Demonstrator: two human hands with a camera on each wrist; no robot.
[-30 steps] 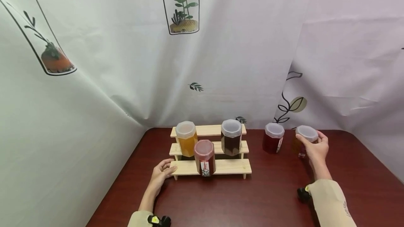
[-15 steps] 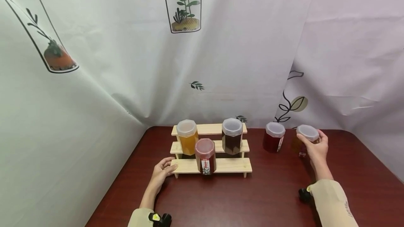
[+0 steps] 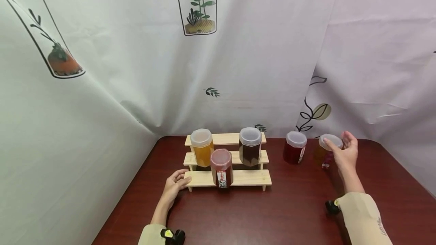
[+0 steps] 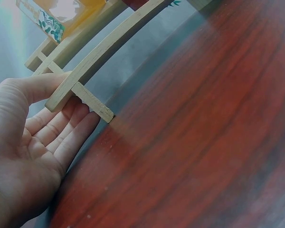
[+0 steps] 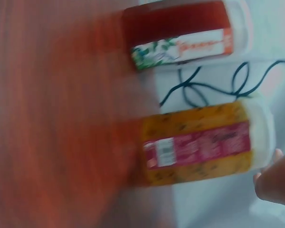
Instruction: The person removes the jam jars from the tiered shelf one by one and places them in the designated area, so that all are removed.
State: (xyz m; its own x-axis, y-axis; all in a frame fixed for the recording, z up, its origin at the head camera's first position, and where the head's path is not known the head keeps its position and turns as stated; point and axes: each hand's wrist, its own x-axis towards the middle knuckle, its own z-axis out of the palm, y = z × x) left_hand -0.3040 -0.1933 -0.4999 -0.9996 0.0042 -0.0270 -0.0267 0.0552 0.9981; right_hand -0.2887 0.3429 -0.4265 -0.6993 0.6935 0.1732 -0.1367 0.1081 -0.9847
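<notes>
My left hand (image 3: 174, 187) grips the left end of the lowest plank of a three-step wooden rack (image 3: 252, 177); in the left wrist view the thumb lies over the plank (image 4: 92, 64) and the fingers are beneath. On the rack stand a jar of orange contents (image 3: 203, 154), a jar of dark contents (image 3: 250, 153) and, lower down, a reddish jar (image 3: 221, 167). At the right, my right hand (image 3: 346, 156) is spread beside the lid of an amber jar (image 5: 197, 145) with a purple label. Its thumb is by the lid, the other fingers raised off it.
A dark red jar (image 3: 295, 150) stands on the table (image 3: 245, 214), left of the amber jar. A white printed curtain (image 3: 259, 67) hangs right behind the table's back edge and along the left side.
My right hand has loosened from the amber jar's lid, its fingers lifting and moving slightly right. The jar stays upright on the table. My left hand keeps its place on the rack.
</notes>
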